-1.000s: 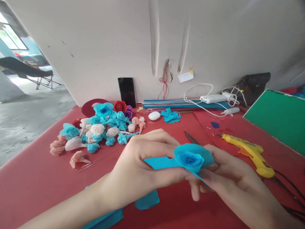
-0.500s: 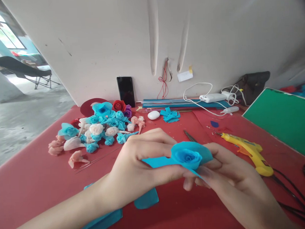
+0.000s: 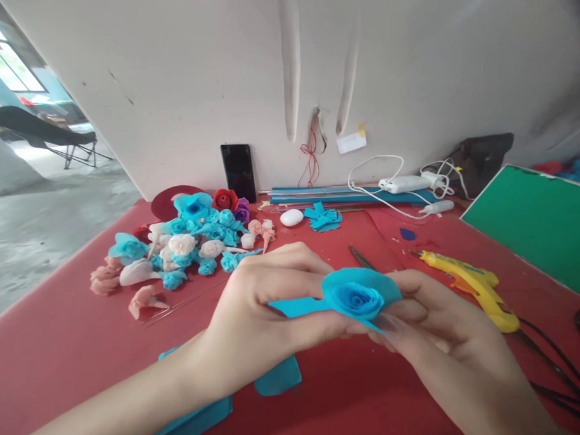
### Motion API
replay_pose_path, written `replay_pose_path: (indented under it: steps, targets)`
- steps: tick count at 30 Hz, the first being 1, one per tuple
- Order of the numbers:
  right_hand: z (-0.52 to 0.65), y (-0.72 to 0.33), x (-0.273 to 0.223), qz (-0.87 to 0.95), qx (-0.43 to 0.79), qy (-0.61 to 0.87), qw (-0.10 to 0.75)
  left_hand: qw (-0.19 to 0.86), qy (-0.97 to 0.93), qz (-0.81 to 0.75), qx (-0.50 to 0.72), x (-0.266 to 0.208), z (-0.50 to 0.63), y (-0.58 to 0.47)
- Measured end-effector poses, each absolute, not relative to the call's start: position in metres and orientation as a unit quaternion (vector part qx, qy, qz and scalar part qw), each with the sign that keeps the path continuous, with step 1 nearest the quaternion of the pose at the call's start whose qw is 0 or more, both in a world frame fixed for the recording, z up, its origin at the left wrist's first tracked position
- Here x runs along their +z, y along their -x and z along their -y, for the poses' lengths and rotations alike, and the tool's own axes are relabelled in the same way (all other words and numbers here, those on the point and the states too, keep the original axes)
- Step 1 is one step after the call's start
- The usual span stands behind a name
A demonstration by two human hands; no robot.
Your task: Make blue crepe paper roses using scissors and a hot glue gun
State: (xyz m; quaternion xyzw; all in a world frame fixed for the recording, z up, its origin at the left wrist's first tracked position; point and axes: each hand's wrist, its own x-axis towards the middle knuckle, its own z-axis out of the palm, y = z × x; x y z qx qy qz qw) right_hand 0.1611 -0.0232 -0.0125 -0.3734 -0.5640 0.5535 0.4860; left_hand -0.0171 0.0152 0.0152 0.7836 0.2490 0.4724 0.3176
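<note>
Between my two hands is a blue paper flower (image 3: 357,299), its coiled centre facing up toward me and a wider petal standing behind it. My left hand (image 3: 278,307) pinches its left side, thumb in front, with a blue paper strip (image 3: 297,307) running back between thumb and fingers. At the flower's right and lower edge, my right hand (image 3: 436,326) grips with thumb and fingers; some fingertips are hidden beneath. Under my left wrist, blue paper pieces (image 3: 279,378) lie on the red table (image 3: 363,392).
A pile of paper flowers (image 3: 181,245) sits at the back left. On the right lie a yellow glue gun (image 3: 468,281) with a black cord and a green board (image 3: 538,228). Scissors (image 3: 362,258) point out behind my hands. A phone (image 3: 238,173) leans on the wall.
The flower has tilted and shifted slightly left in my hands. My left fingertips, which showed below it, are now tucked behind my right thumb. Both hands keep their hold.
</note>
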Motion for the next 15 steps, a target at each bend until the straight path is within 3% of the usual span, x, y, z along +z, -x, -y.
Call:
replay_pose_path:
  steps: [10, 15]
  targets:
    - [0.0240, -0.1593, -0.0102, 0.605, 0.470, 0.419, 0.488, 0.215, -0.808, -0.247, 0.490, 0.0149, -0.0162, 0.0151]
    - [0.0250, -0.1580, -0.0099, 0.592, 0.442, 0.434, 0.515, 0.214, -0.805, -0.237, 0.500, 0.0144, -0.0165, 0.0126]
